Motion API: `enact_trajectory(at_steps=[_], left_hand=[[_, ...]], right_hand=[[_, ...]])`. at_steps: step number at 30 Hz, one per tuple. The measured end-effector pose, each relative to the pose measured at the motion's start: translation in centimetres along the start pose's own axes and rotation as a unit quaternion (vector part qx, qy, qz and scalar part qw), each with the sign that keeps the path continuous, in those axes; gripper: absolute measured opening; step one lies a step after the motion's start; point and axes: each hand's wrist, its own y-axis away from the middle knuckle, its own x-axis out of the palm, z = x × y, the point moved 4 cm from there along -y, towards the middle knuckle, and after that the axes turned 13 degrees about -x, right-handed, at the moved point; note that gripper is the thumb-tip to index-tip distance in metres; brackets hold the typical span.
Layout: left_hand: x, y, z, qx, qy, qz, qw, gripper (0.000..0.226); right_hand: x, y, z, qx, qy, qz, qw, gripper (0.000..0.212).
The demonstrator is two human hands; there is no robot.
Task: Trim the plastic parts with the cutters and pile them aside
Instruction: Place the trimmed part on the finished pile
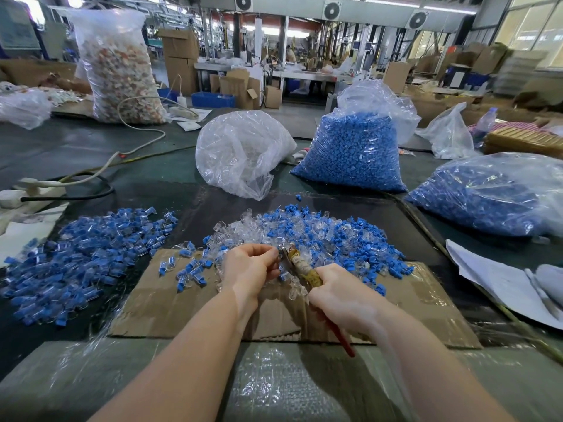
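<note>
My right hand (341, 295) grips the cutters (300, 264) by their tape-wrapped handles, a red handle end sticking out below the palm. The metal jaws point up-left toward my left hand (251, 264), whose curled fingertips pinch a small clear plastic part at the jaws; the part itself is mostly hidden. Right behind the hands lies a heap of loose blue and clear parts (320, 231). A second, flatter pile of blue-and-clear parts (88, 248) spreads over the table on the left. Both hands hover over a flattened cardboard sheet (170, 303).
Behind the heap stand a clear bag of transparent parts (240, 152) and two bags of blue parts (353, 150) (487, 196). Cables and a power strip (30, 190) lie at the far left. White paper sheets (499, 284) sit at the right.
</note>
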Motion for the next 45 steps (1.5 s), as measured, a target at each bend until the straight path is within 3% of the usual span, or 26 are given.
enact_trajectory(at_steps=[5, 7, 10, 14, 17, 22, 25, 29, 36, 39, 45], left_hand=[[-0.4, 0.6, 0.0, 0.017, 0.004, -0.006, 1.0, 0.009], [-1.2, 1.0, -0.3, 0.066, -0.06, -0.031, 0.996, 0.007], [-3.5, 1.4, -1.6, 0.191, -0.257, -0.164, 0.933, 0.007], [-7.8, 0.9, -2.6, 0.223, -0.375, -0.303, 0.847, 0.012], [-9.1, 0.4, -2.3, 0.233, -0.425, -0.327, 0.811, 0.015], [-8.7, 0.1, -1.8, 0.232, -0.451, -0.341, 0.791, 0.02], [-7.3, 0.5, -1.6, 0.255, -0.421, -0.317, 0.81, 0.02], [-3.8, 1.7, -0.8, 0.306, -0.378, -0.193, 0.852, 0.015], [1.8, 3.1, 1.8, 0.325, -0.442, 0.007, 0.836, 0.026], [2.5, 3.0, 2.4, 0.325, -0.478, 0.027, 0.816, 0.033], [1.9, 2.8, 2.4, 0.338, -0.435, -0.008, 0.834, 0.03]], right_hand=[[-0.6, 0.0, -1.1, 0.0, -0.088, -0.073, 0.993, 0.017], [-1.2, -0.4, -2.2, -0.004, -0.017, -0.138, 0.99, 0.017], [-2.6, -0.7, -3.8, 0.02, 0.189, -0.205, 0.96, 0.035], [-3.4, -0.8, -5.3, 0.038, 0.305, -0.219, 0.926, 0.053], [-3.4, -1.2, -6.0, 0.047, 0.343, -0.219, 0.912, 0.059], [-3.2, -1.4, -6.4, 0.038, 0.375, -0.217, 0.9, 0.057], [-3.1, -1.5, -6.8, 0.043, 0.369, -0.217, 0.903, 0.062], [-2.7, -1.5, -7.2, 0.052, 0.364, -0.212, 0.906, 0.062], [-2.4, -1.5, -7.2, 0.074, 0.369, -0.2, 0.905, 0.064], [-2.4, -1.4, -7.1, 0.073, 0.369, -0.2, 0.904, 0.064], [-2.1, -1.3, -7.0, 0.081, 0.367, -0.205, 0.904, 0.064]])
